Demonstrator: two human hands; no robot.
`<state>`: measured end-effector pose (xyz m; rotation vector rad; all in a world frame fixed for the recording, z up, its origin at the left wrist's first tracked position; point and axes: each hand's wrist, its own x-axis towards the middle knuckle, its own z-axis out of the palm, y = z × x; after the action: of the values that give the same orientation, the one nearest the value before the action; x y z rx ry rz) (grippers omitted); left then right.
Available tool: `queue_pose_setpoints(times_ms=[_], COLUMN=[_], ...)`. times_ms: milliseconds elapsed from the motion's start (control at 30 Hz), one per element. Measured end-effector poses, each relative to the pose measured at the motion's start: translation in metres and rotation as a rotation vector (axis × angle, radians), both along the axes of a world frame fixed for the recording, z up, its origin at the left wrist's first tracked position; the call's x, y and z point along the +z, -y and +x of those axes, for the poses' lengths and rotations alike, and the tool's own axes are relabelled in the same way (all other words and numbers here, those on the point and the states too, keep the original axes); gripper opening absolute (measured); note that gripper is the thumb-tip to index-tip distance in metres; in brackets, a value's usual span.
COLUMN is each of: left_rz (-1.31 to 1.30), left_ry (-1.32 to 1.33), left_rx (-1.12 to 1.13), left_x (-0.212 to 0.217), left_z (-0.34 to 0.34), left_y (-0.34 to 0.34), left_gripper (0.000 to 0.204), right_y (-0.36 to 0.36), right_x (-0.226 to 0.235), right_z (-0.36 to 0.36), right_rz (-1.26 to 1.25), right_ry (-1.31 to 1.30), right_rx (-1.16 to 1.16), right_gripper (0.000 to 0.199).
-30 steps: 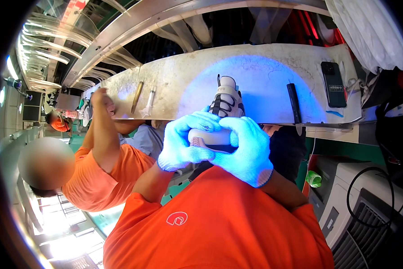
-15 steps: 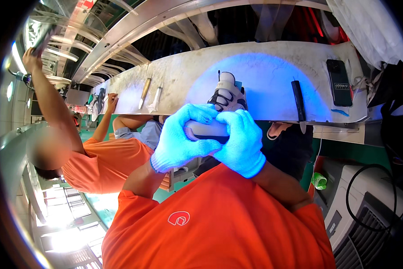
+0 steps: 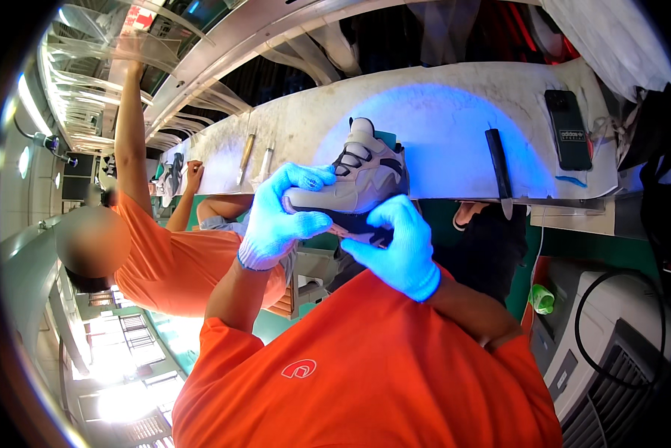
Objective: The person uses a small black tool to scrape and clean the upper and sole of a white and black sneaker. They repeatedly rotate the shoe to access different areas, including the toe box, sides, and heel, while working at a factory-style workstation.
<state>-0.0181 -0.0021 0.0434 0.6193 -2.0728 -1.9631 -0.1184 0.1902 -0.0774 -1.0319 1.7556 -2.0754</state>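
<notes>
A grey and white sneaker (image 3: 362, 179) is held up between two hands in light blue knit gloves, just in front of the near edge of a long pale workbench (image 3: 455, 119) that is washed with blue light. The left hand (image 3: 279, 216) is closed around the heel end of the shoe – the thumb is pressed along the side of the midsole and the fingers are curled over the top of the collar. The right hand (image 3: 399, 243) is cupped beneath the dark sole, its fingers wrapped up against the underside, so that the shoe is clamped from both ends and tilted with its toe toward the bench. The shoe is carried clear of the bench top; it is not resting on it. On the bench, a dark phone (image 3: 567, 128) is laid flat to the right, and a black-handled tool (image 3: 498, 160) is set near the front edge – just right of the sneaker. Two slim hand tools (image 3: 255, 158) are seen lying further left. To the left, a co-worker in an orange shirt (image 3: 164, 254) is seated at the same bench, with one arm (image 3: 130, 127) raised high and the other hand (image 3: 193, 173) laid against the bench edge. A green cup (image 3: 542, 299) is visible low on the right beside a grey machine housing (image 3: 612, 351).
</notes>
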Motion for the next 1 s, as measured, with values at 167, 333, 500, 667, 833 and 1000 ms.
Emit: queue_pose_setpoints(times_ms=[167, 333, 500, 667, 833, 1000], left_rz=[-0.007, -0.024, -0.070, -0.521, -0.555, -0.397], left_ry=[0.000, 0.003, 0.084, 0.356, 0.350, 0.428], left_rx=[-0.037, -0.108, -0.102, -0.170, -0.149, -0.055], left_x=[0.001, -0.002, 0.008, 0.033, 0.035, 0.045], left_z=[-0.002, -0.001, -0.006, -0.019, -0.025, -0.039], left_y=[0.009, 0.026, 0.036, 0.027, 0.019, 0.010], left_gripper=[0.054, 0.052, 0.051, 0.060, 0.059, 0.057], right_y=[0.008, 0.019, 0.031, 0.042, 0.039, 0.030], right_x=[0.000, -0.003, -0.008, -0.005, -0.001, -0.012], right_z=[-0.011, -0.024, -0.032, -0.031, -0.029, -0.022], right_rz=[-0.068, -0.058, -0.050, -0.035, 0.022, -0.017], right_ry=[-0.106, -0.119, -0.197, -0.184, -0.113, -0.174], right_rx=[-0.036, -0.007, 0.025, 0.049, 0.043, -0.120], right_gripper=[0.054, 0.056, 0.060, 0.066, 0.070, 0.066])
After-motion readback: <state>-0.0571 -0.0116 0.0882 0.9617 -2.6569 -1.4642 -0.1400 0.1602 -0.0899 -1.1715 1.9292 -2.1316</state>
